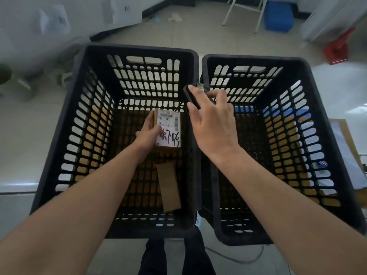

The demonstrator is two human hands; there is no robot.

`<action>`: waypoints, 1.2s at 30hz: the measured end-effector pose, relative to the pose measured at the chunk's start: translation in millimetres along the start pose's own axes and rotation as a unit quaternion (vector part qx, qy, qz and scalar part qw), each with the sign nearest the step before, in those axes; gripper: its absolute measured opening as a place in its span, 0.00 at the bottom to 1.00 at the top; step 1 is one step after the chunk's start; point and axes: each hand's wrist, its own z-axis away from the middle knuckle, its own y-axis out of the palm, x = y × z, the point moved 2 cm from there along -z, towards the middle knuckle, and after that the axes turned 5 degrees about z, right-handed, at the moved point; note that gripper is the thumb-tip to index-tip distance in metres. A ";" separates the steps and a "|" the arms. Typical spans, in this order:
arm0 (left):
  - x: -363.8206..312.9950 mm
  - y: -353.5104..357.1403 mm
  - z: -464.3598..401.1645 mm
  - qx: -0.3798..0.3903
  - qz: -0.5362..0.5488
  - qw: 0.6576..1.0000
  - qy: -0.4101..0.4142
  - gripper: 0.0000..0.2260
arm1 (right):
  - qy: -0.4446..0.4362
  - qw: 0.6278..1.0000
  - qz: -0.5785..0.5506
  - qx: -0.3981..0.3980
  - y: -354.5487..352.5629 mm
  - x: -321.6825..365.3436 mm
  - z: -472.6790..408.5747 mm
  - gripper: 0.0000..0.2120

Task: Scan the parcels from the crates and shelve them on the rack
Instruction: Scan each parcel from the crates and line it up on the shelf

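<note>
Pale tiled floor (139, 36) underfoot, two black slotted crates side by side. Left crate (59, 120) holding two cardboard pieces; right crate (317, 120) apparently bare. Down inside, left hand (148, 133) gripping the labelled parcel (168, 132), label tipped upward, likely for reading. Above the shared rims, right hand (213, 124) clasping a dark scanner (193, 96), aimed toward that label. Plain cardboard strip (168, 187) flat on the bottom.

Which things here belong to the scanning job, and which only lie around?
Job: labelled parcel in left hand; scanner in right hand; brown parcel; left crate; right crate.
Lying about: blue bin; folding chair.
</note>
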 end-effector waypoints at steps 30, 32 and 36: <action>-131.3 -103.5 159.9 -0.056 -0.093 0.945 0.310 0.32 | -0.166 0.936 0.222 0.219 -89.6 69.0 55.2 0.21; -135.5 -109.2 165.5 -0.055 -0.104 0.941 0.316 0.32 | -0.168 0.932 0.234 0.220 -91.7 74.3 57.5 0.20; -141.6 -120.2 170.9 -0.055 -0.116 0.937 0.325 0.31 | -0.168 0.931 0.245 0.212 -98.3 85.0 62.6 0.19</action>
